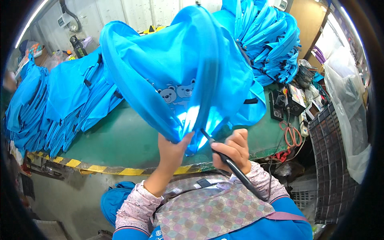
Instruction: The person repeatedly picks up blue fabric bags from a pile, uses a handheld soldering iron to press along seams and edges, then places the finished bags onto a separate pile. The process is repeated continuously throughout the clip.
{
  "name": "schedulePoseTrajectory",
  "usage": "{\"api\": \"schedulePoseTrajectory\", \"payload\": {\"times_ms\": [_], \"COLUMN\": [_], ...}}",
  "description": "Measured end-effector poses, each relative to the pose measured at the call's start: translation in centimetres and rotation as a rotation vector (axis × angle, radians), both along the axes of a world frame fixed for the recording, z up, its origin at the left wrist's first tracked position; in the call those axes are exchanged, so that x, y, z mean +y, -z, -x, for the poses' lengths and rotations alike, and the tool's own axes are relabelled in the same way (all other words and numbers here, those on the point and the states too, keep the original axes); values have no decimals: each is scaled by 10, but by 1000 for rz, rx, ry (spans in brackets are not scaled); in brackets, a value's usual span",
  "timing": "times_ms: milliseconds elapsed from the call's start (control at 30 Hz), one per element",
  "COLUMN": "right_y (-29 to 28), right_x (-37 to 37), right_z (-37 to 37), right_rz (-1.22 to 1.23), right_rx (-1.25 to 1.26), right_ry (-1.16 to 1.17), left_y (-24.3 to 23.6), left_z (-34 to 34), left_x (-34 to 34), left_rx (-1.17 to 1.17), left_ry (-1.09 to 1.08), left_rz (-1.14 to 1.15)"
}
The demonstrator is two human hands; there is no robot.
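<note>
Patterned apron point(212, 204) right up front, then the blue bear-print canopy point(160, 64), popped open over the green table point(100, 140). Left hand point(173, 150) grips its bottom end, right hand point(234, 152) is wrapped round a black pen-like tool point(240, 172) pointed there. Looks mid-job on this one imo; can't tell if the blue piles point(70, 98) either side are done or waiting. They crowd it, while scissors point(291, 134) sit off right.

2 hands point(234, 151) hold a blue canopy point(160, 60) and 1 black tool point(241, 176).
</note>
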State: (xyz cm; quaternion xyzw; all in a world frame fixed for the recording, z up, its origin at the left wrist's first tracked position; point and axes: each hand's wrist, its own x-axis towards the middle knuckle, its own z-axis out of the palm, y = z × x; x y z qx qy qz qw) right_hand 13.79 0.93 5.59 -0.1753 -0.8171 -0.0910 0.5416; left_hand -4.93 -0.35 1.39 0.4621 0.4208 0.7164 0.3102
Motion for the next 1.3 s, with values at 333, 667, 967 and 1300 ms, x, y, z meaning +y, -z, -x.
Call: {"api": "schedulePoseTrajectory", "payload": {"times_ms": [333, 667, 967, 1300], "right_y": [-14, 1, -18, 14], "right_x": [-21, -1, 6, 79], "right_z": [4, 32, 37, -33], "right_rz": [19, -52, 71, 181], "right_rx": [-48, -18, -30, 509], "right_ry": [-171, -128, -102, 585], "left_y": [46, 24, 28, -51], "left_z": [2, -17, -20, 14], "left_x": [-17, 0, -3, 3], "left_rx": [-579, -603, -408, -697], "left_ry": [527, 162, 112, 123], "left_rz": [40, 62, 31, -56]}}
